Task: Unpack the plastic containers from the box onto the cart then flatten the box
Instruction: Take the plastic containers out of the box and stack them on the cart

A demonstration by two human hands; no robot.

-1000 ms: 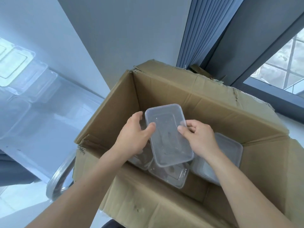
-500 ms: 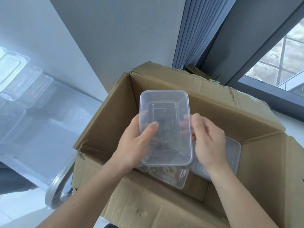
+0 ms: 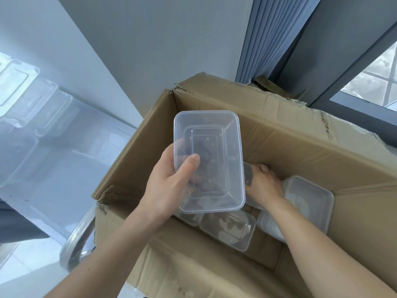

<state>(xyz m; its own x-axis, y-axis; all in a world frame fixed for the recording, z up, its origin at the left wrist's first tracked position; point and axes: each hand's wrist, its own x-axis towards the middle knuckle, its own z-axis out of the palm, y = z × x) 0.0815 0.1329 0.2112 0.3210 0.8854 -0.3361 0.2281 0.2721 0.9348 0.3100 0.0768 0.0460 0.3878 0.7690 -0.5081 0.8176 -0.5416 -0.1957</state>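
Left hand [image 3: 169, 186] gripping clear rectangular plastic container [image 3: 214, 123] at frame centre, right hand [image 3: 265, 183] low inside brown cardboard box [image 3: 300, 136], grip unclear

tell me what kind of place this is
Probably a plain indoor room, perhaps an office or storeroom. Signs: a pleated curtain beside a dark-framed window, a bare wall, and a steel cart beside the cardboard box.

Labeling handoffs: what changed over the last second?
The clear plastic container rose from the pile in the cardboard box, held by both hands. The right hand then let go and reached back down among the containers left inside; whether it grips one is unclear. The left hand now holds the lifted container alone. The box and the containers on the cart stayed put.
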